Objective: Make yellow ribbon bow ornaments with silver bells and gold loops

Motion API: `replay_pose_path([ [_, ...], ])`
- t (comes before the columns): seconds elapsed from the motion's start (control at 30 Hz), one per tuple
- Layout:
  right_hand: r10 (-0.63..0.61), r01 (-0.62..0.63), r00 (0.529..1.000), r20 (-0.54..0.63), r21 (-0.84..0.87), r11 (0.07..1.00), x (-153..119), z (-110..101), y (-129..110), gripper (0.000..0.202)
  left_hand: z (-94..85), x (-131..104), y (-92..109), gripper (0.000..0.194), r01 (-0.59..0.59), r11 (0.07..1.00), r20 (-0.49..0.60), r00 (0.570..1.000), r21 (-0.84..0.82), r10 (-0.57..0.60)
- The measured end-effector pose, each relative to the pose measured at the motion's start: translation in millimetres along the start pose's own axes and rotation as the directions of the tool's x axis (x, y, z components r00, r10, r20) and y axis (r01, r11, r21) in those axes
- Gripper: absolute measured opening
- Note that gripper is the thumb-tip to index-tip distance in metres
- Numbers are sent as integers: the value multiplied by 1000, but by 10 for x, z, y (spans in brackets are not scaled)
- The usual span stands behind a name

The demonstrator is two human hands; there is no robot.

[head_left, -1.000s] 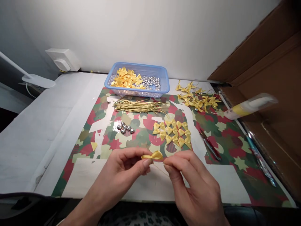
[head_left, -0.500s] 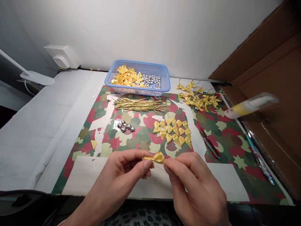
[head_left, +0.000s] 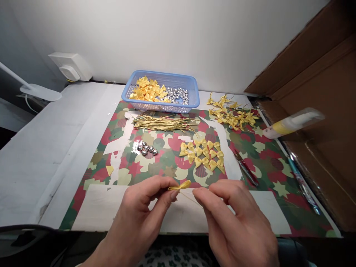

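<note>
L hand [head_left: 144, 207] pinches a small yellow satin ribbon bow [head_left: 180, 185] btwn thumb & forefinger, at 6 o'clock on the camo-print paper mat [head_left: 167, 163]. R hand [head_left: 236, 218] fingertips pressed together on a thin gold wire [head_left: 191, 198] under it. Vs a sec ago the bow has turned edge-on & flatter, the wire more exposed: looks like threading/twisting is underway. Loose yellow bows [head_left: 203, 155] at 12.

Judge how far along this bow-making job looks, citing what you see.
Done: a heap of yellow bows with gold loops at the mat's far right. In hand: left hand pinches one yellow satin bow; right hand pulls a thin gold thread. Left: loose yellow bows, silver bells, gold wires.
</note>
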State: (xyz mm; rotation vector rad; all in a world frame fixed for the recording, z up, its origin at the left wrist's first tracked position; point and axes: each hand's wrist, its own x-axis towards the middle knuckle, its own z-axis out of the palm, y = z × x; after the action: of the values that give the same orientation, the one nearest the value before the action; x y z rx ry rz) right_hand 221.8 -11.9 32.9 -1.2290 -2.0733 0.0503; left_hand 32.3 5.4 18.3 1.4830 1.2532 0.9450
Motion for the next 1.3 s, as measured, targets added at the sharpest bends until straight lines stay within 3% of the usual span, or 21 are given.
replay_pose_path([
  [0.17,-29,28,999,-35,-5,1000,3,25,5,27,8,-1,-14,18,-124,986,-13,992,116,126],
  [0.33,-36,37,999,13,-25,999,-17,16,-6,28,20,25,0,18,-201,958,6,979,204,204],
  [0.73,-47,48,999,24,-49,998,-5,46,-14,26,22,21,-27,20,-230,944,-3,971,237,238],
  [1.3,-74,82,994,85,-89,993,32,2,-20,22,24,-3,-27,31,-406,852,63,910,331,409],
])
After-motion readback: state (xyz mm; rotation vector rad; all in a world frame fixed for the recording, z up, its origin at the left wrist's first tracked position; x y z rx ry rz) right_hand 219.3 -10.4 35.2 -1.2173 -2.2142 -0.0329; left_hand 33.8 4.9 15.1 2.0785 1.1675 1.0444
